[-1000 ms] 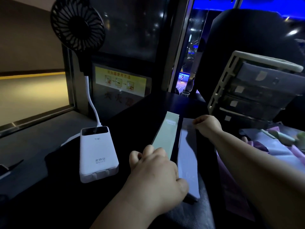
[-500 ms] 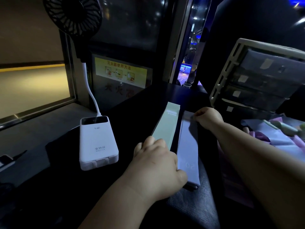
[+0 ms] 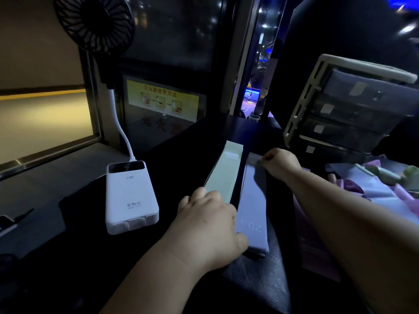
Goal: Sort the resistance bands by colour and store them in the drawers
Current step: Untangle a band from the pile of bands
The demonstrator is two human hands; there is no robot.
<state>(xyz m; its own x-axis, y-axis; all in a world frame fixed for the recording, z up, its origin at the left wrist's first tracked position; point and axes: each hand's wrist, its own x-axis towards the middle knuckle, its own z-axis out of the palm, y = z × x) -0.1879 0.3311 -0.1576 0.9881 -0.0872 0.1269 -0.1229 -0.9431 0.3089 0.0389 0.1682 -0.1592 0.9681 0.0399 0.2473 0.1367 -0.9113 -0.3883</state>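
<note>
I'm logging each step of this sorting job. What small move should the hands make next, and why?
Probably fold the flat lavender elastic band. The right hand pinches its far end and the left hand holds its near end, so carrying the far end back would halve it. It lies stretched out beside the flat pale green elastic band, and the grey plastic drawer unit is closed.

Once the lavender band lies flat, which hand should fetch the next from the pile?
Probably the right hand: it pinches the far end of the lavender band, nearer the pile and drawer unit. The left hand holds the near end, farther from both.
</note>
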